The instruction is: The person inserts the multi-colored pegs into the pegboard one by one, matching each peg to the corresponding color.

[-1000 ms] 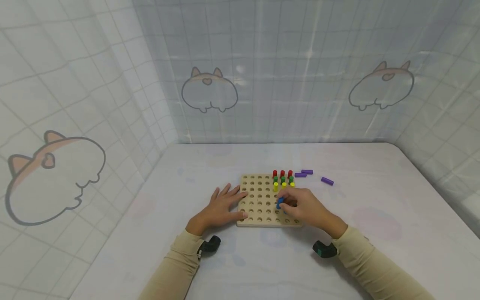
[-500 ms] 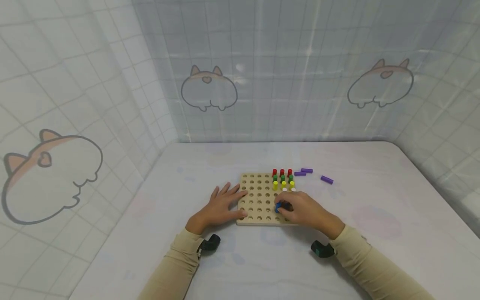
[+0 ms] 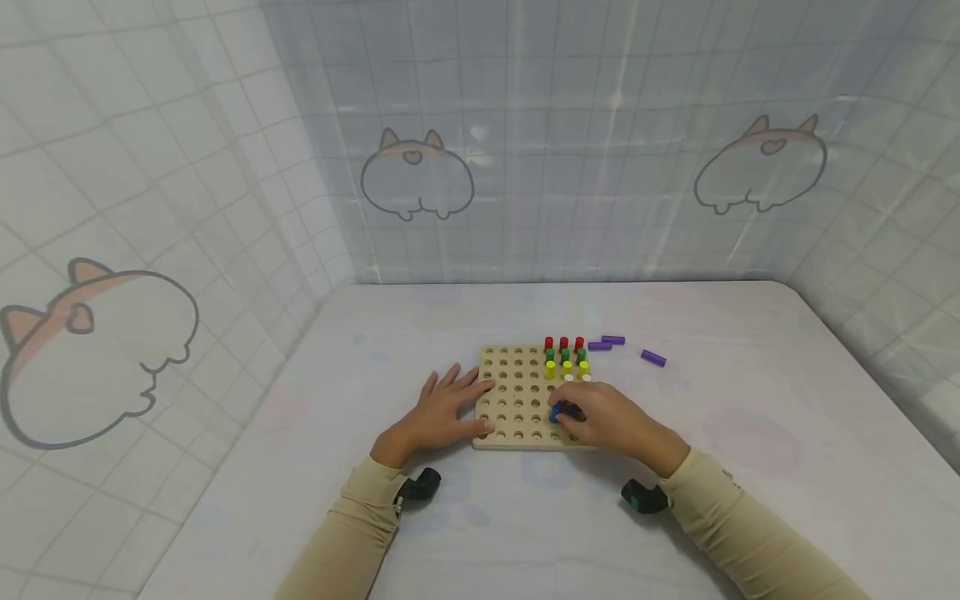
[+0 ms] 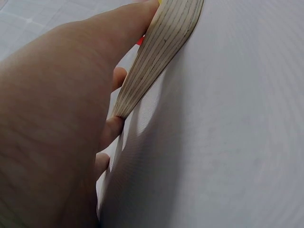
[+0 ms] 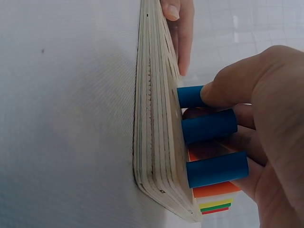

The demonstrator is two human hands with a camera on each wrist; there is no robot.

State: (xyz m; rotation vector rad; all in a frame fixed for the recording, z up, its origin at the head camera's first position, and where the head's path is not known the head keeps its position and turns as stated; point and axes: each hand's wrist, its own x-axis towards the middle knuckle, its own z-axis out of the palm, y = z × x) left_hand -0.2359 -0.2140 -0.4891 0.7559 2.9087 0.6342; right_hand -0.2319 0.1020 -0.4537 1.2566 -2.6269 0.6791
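A wooden pegboard (image 3: 517, 446) with rows of round holes lies flat on the table. My right hand (image 3: 611, 421) pinches a blue peg (image 5: 189, 97) that stands at the board's surface, its thumb against the peg's top end. Two more blue pegs (image 5: 210, 126) stand upright beside it in the right wrist view, partly in front of the curled fingers. My left hand (image 3: 435, 421) rests on the board's left edge, fingers spread and fairly straight. On the board's right side stand yellow pegs (image 3: 567, 369), green pegs (image 3: 566, 356), red pegs (image 3: 564, 342) and white pegs (image 3: 568, 378).
Three purple pegs (image 3: 653, 358) lie loose on the white-covered table (image 3: 525, 525), beyond the board's far right corner. An orange peg (image 5: 209, 191) shows behind the blue ones. Tiled-pattern curtains (image 3: 570, 200) enclose the table at the back and sides.
My right hand has moved slightly toward me and left with the blue peg, then held nearly still; the white pegs have come into sight. My left hand has stayed on the board.
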